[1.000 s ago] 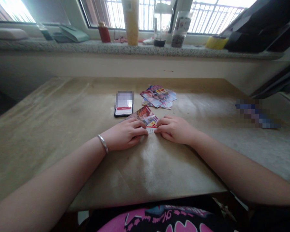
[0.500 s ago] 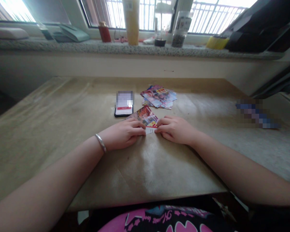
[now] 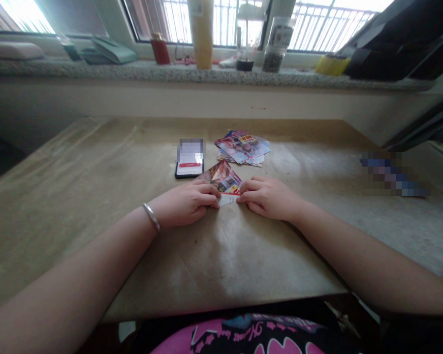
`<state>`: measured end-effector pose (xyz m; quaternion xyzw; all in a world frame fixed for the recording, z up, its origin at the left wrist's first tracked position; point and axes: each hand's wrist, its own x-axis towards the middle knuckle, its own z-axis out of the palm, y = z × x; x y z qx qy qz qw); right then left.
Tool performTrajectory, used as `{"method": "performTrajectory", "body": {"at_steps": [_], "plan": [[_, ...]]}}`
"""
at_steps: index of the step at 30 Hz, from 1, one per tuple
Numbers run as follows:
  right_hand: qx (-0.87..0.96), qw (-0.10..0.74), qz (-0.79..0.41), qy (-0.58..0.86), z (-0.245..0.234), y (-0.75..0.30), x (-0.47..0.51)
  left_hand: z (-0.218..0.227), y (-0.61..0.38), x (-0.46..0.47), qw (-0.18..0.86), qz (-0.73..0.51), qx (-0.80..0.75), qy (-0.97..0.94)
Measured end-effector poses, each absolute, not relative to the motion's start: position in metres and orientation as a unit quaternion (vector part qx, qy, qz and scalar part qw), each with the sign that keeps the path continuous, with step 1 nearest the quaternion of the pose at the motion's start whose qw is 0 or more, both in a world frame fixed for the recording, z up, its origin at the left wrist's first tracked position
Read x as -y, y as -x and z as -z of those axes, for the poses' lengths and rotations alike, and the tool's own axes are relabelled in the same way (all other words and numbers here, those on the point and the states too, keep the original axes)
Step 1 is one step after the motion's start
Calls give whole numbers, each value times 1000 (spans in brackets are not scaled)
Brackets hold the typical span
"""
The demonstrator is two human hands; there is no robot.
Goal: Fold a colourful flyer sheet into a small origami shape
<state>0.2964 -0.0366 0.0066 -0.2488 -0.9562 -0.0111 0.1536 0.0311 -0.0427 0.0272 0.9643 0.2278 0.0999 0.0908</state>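
Note:
A colourful printed paper sheet (image 3: 223,179) lies on the tan table (image 3: 96,162) in front of me. My left hand (image 3: 184,202), with a silver bangle at the wrist, pinches the sheet's near left edge with curled fingers. My right hand (image 3: 268,196) presses and pinches its near right edge, fingers closed. The far part of the sheet is tilted up off the table. Just behind it lies a black phone (image 3: 189,160) with a lit screen. A loose pile of similar printed sheets (image 3: 243,146) sits farther back.
A granite window sill (image 3: 170,73) runs along the back with a red can (image 3: 159,49), a tall yellow bottle (image 3: 201,32), jars and a yellow object (image 3: 330,64). A blurred blue item (image 3: 391,174) lies on the table at right.
My left hand slid slightly back toward me and to the left along the sheet's edge. The sheet's far part has lifted a little. My right hand stayed in place.

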Motion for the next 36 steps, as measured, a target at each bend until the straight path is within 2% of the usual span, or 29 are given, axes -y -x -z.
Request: {"method": "performTrajectory", "body": {"at_steps": [9, 17, 36], "plan": [[957, 154, 8, 244, -5, -297, 36, -27, -28, 42, 96, -105, -225, -964], [958, 148, 12, 245, -6, -297, 37, -29, -19, 38, 145, -84, -225, -960], [959, 149, 22, 239, -6, -299, 36, -31, -9, 34, 138, -68, -240, -958]]}}
